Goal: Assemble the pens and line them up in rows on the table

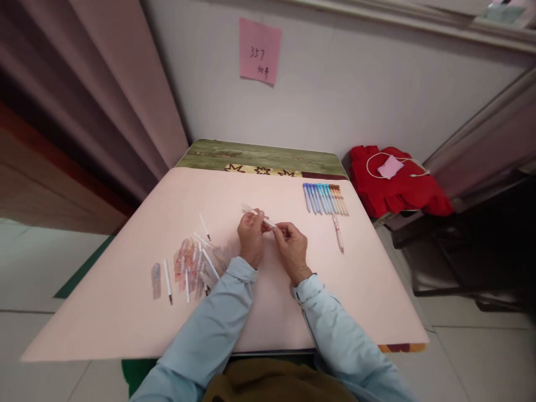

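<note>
A slim white pen (269, 222) is held between my two hands over the middle of the table. The fingers of my left hand (251, 235) pinch it near its clear, pale end. At the other end, my right hand (292, 248) has thumb and fingertips closed on the white barrel. To the left lies a loose pile of clear plastic packets (186, 259) with pinkish-red marks, with several white pens (167, 279) on and around it. One separate clear packet (156, 281) is at the far left of the pile.
Capped pens in blue, turquoise and brown form a row (323, 199) at the back right. A single pinkish pen (338, 234) lies below them. Pale pink paper (125, 312) covers the table. Red cloth with a white cable (402, 192) lies beyond its right edge.
</note>
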`<state>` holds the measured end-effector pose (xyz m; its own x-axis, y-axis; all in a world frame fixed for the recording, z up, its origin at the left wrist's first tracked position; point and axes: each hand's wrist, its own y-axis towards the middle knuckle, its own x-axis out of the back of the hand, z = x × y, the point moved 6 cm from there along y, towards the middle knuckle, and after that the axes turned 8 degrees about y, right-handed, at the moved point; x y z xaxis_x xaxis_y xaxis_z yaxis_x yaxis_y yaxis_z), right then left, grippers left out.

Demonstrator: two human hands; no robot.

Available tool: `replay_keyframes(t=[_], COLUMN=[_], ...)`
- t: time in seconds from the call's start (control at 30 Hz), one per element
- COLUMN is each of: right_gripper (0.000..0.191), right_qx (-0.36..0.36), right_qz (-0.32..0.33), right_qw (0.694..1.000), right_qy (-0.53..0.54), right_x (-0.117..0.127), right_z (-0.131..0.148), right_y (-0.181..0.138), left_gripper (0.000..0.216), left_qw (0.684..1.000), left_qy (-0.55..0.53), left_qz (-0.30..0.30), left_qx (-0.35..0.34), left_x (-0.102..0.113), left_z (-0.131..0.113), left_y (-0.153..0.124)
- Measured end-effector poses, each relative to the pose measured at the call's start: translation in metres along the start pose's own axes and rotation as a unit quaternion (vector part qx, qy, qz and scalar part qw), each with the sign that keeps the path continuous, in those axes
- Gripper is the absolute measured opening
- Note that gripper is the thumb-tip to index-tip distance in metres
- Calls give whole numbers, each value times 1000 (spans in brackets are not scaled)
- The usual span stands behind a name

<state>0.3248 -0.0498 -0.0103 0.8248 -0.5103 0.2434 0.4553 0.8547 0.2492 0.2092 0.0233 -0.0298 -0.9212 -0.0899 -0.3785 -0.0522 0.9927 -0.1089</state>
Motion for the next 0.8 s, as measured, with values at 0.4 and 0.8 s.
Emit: replay_keyframes(t=[0.4, 0.8], right_gripper=[15, 28], right_qx=[34, -87], right_qz=[29, -160], right_qw=[988, 961], right_qy=[-145, -209], right_x=[1, 158], right_z=[15, -3], right_y=[-1, -15], left_gripper=[48, 40], left_qw=[988, 969], left_qy=[147, 203], left_qz=[18, 134], left_qx=[-48, -37], left_x=[-1, -23], left_z=[-6, -6], left_y=[2, -16])
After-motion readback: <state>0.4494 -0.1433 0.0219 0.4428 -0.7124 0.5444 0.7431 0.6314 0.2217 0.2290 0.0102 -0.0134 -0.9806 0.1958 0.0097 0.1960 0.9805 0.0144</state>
